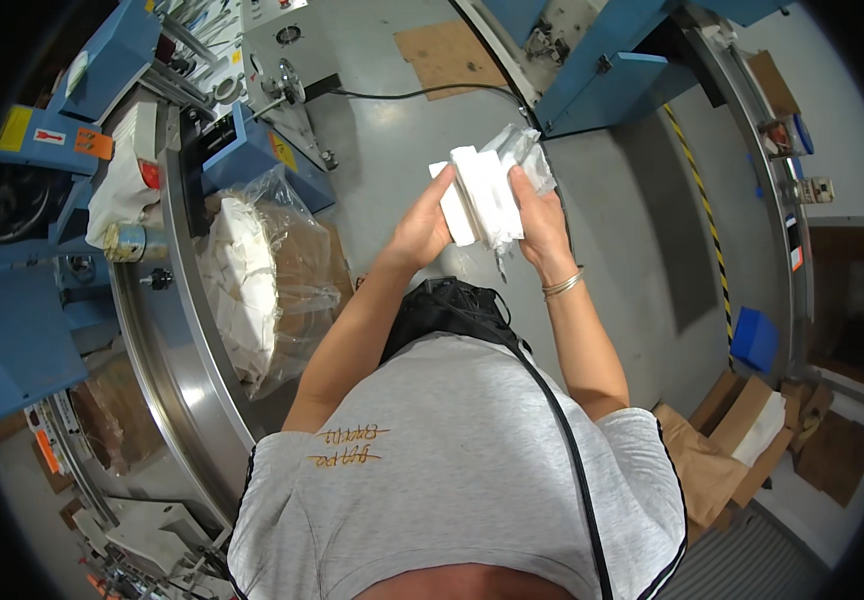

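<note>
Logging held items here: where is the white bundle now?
In the head view, the white bundle is above centre, slightly right, held between the left hand and right hand.

I stood over a smooth grey floor [377,140], on which the light shone softly. At my right were yellow-and-black tape [716,237] and a pale wall [857,120]; at my left, blue machinery [17,325].
</note>
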Action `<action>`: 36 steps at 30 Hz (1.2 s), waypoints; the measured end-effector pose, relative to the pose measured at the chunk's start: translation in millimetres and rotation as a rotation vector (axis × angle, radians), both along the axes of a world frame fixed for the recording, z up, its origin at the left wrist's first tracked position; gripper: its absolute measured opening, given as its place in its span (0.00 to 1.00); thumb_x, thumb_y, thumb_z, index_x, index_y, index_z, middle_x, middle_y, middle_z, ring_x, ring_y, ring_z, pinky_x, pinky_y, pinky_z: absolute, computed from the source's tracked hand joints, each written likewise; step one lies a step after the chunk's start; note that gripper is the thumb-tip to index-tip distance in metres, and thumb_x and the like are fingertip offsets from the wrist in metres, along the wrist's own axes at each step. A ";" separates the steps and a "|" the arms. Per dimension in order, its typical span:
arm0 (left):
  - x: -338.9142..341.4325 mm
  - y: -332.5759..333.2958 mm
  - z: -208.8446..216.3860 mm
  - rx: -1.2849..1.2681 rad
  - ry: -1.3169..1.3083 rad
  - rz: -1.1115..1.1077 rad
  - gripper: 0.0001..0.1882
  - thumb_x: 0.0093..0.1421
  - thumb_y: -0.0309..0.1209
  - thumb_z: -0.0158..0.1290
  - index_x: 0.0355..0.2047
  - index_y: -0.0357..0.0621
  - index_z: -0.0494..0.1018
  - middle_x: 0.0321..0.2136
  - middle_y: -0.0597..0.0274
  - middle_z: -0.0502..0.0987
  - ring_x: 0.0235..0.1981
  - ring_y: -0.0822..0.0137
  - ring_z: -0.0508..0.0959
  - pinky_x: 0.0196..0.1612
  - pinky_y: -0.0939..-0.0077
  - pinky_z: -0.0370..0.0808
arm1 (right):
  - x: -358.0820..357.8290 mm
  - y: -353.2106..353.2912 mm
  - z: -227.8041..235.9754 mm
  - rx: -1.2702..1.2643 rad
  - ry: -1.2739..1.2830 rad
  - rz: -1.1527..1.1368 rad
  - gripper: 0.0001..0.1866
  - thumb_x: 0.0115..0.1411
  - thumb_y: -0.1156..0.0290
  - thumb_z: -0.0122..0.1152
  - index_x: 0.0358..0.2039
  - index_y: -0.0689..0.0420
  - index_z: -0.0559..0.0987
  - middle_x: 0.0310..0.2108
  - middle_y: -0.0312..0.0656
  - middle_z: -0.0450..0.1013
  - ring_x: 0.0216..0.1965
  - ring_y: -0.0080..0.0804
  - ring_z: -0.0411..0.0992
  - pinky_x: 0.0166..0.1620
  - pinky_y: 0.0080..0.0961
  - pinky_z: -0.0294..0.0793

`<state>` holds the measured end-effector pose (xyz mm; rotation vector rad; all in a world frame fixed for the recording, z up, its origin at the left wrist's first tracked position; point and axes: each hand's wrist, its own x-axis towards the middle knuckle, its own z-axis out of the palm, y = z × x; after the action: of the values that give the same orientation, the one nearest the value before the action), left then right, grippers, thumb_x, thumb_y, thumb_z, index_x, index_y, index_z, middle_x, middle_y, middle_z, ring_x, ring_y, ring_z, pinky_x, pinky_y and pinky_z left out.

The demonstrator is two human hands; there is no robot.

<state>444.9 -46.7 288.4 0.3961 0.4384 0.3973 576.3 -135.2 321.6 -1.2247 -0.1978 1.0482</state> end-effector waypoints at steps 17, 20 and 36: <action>-5.6 -5.5 -9.3 0.214 0.119 0.011 0.23 0.66 0.39 0.42 0.56 0.39 0.56 0.51 0.57 0.68 0.50 0.63 0.71 0.52 0.65 0.71 | 4.8 -0.2 -6.8 -0.075 -0.173 0.246 0.16 0.62 0.68 0.55 0.47 0.63 0.72 0.42 0.37 0.72 0.41 0.22 0.69 0.44 0.20 0.69; -11.5 1.2 -12.2 0.096 -0.071 0.027 0.24 0.66 0.41 0.40 0.57 0.38 0.56 0.51 0.56 0.68 0.52 0.62 0.70 0.54 0.64 0.69 | 12.8 -5.1 -1.7 0.018 -0.164 0.116 0.17 0.61 0.69 0.55 0.49 0.64 0.71 0.45 0.38 0.71 0.44 0.23 0.69 0.47 0.22 0.69; -21.1 10.9 -8.6 0.126 -0.062 0.106 0.24 0.68 0.43 0.33 0.54 0.37 0.59 0.47 0.54 0.71 0.47 0.61 0.74 0.51 0.65 0.71 | 11.8 -13.7 7.8 0.076 -0.261 0.082 0.16 0.60 0.67 0.57 0.44 0.64 0.75 0.37 0.36 0.75 0.35 0.19 0.70 0.39 0.18 0.70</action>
<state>423.8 -35.7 279.8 0.4823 0.3758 0.5407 588.1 -148.8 329.4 -1.2903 -0.4889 0.9399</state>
